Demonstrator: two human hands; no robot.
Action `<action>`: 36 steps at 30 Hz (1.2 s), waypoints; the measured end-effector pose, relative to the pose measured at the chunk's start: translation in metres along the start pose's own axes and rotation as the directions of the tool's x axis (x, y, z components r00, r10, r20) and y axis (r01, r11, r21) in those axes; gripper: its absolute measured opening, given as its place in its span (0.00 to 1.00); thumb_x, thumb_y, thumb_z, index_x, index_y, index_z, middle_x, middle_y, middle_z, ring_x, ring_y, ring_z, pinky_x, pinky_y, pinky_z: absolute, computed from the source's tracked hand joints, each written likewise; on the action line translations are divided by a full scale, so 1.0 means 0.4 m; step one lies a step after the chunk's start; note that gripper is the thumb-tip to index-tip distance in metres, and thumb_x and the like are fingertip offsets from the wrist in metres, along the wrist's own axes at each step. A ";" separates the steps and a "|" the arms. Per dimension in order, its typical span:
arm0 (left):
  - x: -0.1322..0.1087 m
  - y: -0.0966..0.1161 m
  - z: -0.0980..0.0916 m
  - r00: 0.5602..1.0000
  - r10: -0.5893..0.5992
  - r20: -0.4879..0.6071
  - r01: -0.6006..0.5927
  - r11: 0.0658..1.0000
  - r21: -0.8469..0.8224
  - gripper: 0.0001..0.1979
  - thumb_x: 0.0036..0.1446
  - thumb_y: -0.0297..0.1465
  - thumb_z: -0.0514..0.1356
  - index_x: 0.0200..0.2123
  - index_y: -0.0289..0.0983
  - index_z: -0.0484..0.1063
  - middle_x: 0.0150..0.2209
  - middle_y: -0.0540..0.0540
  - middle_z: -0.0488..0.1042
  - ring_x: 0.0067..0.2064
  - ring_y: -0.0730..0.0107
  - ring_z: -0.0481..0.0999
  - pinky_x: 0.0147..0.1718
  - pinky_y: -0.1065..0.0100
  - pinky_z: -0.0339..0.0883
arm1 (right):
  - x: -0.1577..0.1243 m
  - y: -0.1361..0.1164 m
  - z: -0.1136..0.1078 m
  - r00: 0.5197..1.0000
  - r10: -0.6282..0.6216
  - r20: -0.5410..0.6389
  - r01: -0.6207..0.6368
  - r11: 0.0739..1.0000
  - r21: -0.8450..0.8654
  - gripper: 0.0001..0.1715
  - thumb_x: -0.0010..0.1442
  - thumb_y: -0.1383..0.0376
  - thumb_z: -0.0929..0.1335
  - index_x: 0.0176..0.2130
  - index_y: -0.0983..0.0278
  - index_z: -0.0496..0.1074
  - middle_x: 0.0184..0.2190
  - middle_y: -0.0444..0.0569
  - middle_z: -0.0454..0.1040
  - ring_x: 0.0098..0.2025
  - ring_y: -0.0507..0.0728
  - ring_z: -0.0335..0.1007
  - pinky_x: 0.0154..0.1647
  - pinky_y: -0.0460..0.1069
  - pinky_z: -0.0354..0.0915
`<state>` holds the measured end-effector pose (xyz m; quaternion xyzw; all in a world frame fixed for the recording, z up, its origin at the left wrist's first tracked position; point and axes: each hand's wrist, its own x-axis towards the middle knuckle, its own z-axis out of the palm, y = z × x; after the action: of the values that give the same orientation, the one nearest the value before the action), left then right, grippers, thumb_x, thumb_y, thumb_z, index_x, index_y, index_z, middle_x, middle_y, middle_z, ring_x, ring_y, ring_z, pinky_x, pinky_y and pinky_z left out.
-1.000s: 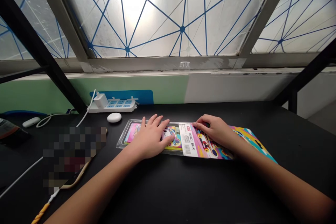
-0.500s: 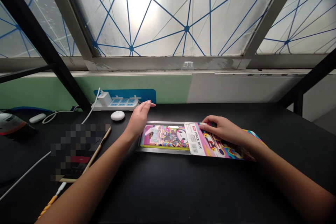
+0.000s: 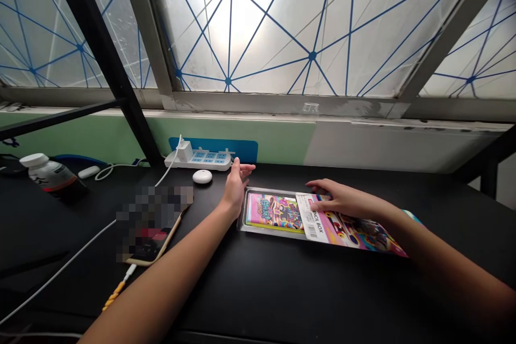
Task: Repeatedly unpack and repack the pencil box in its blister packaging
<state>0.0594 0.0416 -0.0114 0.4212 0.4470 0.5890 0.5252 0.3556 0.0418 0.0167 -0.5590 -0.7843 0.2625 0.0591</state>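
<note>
A colourful pencil box [image 3: 274, 210] with cartoon prints lies in a clear plastic tray [image 3: 242, 220] on the black table. Over the tray's right part lies a printed card [image 3: 316, 228] with a white "PENCIL BOX" label. My right hand [image 3: 338, 199] grips the card near its upper edge, with the fingers reaching past that edge and lower fingers on the label. Part of the card is hidden beneath this hand and forearm. At the tray's left end stands my left hand [image 3: 236, 188], open, fingers apart and nothing in them; whether it touches the tray I cannot tell.
To the left lies a partly blurred phone [image 3: 155, 244] with a cable. Behind it are a white earbud case [image 3: 202, 177] and a power strip [image 3: 201, 160] against the wall. A bottle [image 3: 50, 174] stands far left. Black frame bars [image 3: 108, 70] slant at both sides.
The view has shifted, so most things sit farther right. The card has slid a little left over the tray with my right hand, whose fingers are more spread. My left-hand fingers have parted.
</note>
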 end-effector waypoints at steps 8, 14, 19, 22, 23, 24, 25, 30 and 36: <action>0.049 -0.004 -0.047 0.998 0.050 0.031 -0.055 0.978 0.202 0.29 0.63 0.55 0.43 0.38 0.38 0.71 0.50 0.36 0.78 0.51 0.54 0.78 0.51 0.54 0.67 | 0.086 -0.091 0.012 0.996 -0.074 0.041 0.074 0.997 0.002 0.40 0.51 0.43 0.72 0.58 0.57 0.71 0.56 0.55 0.73 0.56 0.68 0.70 0.56 0.57 0.66; 0.006 0.026 -0.049 0.905 0.123 0.407 -0.400 0.574 0.715 0.20 0.56 0.51 0.61 0.42 0.43 0.75 0.47 0.43 0.79 0.52 0.50 0.74 0.55 0.54 0.62 | 0.057 -0.066 0.026 0.995 -0.020 -0.097 0.016 0.999 -0.042 0.38 0.54 0.37 0.67 0.51 0.61 0.76 0.52 0.56 0.76 0.53 0.68 0.72 0.53 0.55 0.66; -0.013 0.031 -0.029 0.844 -0.007 0.536 -0.519 0.240 0.821 0.20 0.63 0.50 0.54 0.46 0.45 0.76 0.46 0.43 0.79 0.48 0.50 0.76 0.49 0.56 0.65 | 0.001 -0.004 0.021 0.980 0.110 -0.167 -0.121 0.991 -0.057 0.35 0.56 0.34 0.63 0.40 0.60 0.75 0.40 0.53 0.79 0.40 0.64 0.74 0.37 0.52 0.65; 0.003 0.033 -0.036 0.836 -0.005 0.548 -0.536 0.208 0.819 0.20 0.62 0.50 0.55 0.46 0.45 0.76 0.46 0.43 0.78 0.49 0.50 0.74 0.48 0.56 0.65 | -0.027 0.050 0.014 0.974 0.125 -0.187 -0.136 0.989 -0.049 0.34 0.57 0.34 0.61 0.28 0.59 0.70 0.28 0.47 0.76 0.31 0.59 0.70 0.28 0.50 0.59; 0.011 0.035 -0.044 0.836 -0.010 0.549 -0.536 0.204 0.820 0.20 0.62 0.50 0.55 0.46 0.45 0.75 0.46 0.43 0.77 0.50 0.50 0.73 0.48 0.56 0.65 | -0.034 0.069 0.009 0.975 0.115 -0.188 -0.128 0.990 -0.054 0.34 0.57 0.34 0.62 0.26 0.59 0.68 0.26 0.46 0.74 0.29 0.58 0.67 0.27 0.50 0.56; 0.018 0.039 -0.054 0.839 -0.021 0.543 -0.529 0.202 0.824 0.20 0.61 0.50 0.55 0.46 0.45 0.75 0.45 0.43 0.77 0.50 0.50 0.73 0.48 0.56 0.66 | -0.039 0.088 0.003 0.977 0.106 -0.183 -0.119 0.991 -0.061 0.34 0.56 0.34 0.62 0.24 0.59 0.66 0.24 0.44 0.72 0.28 0.57 0.65 0.26 0.50 0.55; 0.026 0.043 -0.065 0.845 -0.031 0.534 -0.519 0.200 0.831 0.20 0.61 0.50 0.55 0.47 0.45 0.75 0.45 0.43 0.76 0.50 0.51 0.73 0.48 0.56 0.66 | -0.043 0.106 -0.004 0.980 0.103 -0.173 -0.116 0.991 -0.066 0.34 0.55 0.33 0.63 0.23 0.59 0.64 0.23 0.44 0.70 0.27 0.56 0.64 0.25 0.50 0.53; 0.033 0.059 -0.090 0.852 -0.029 0.522 -0.510 0.173 0.843 0.19 0.63 0.45 0.53 0.50 0.45 0.74 0.50 0.43 0.76 0.53 0.51 0.72 0.53 0.54 0.65 | -0.056 0.159 -0.036 0.993 0.114 -0.036 -0.113 0.993 0.021 0.33 0.52 0.34 0.66 0.26 0.59 0.69 0.24 0.43 0.71 0.27 0.56 0.65 0.25 0.49 0.56; -0.040 0.032 -0.003 0.791 -0.018 0.612 -0.596 0.202 0.777 0.21 0.69 0.42 0.47 0.59 0.46 0.68 0.64 0.45 0.67 0.64 0.54 0.64 0.66 0.42 0.45 | -0.042 0.101 0.003 0.990 0.061 -0.126 -0.036 0.981 0.188 0.30 0.57 0.37 0.64 0.38 0.59 0.74 0.32 0.46 0.76 0.31 0.57 0.68 0.30 0.49 0.62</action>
<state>0.0565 0.0248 0.0002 0.8624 0.4630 0.1586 0.1296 0.3954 0.0356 -0.0004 -0.5859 -0.7370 0.2987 0.1559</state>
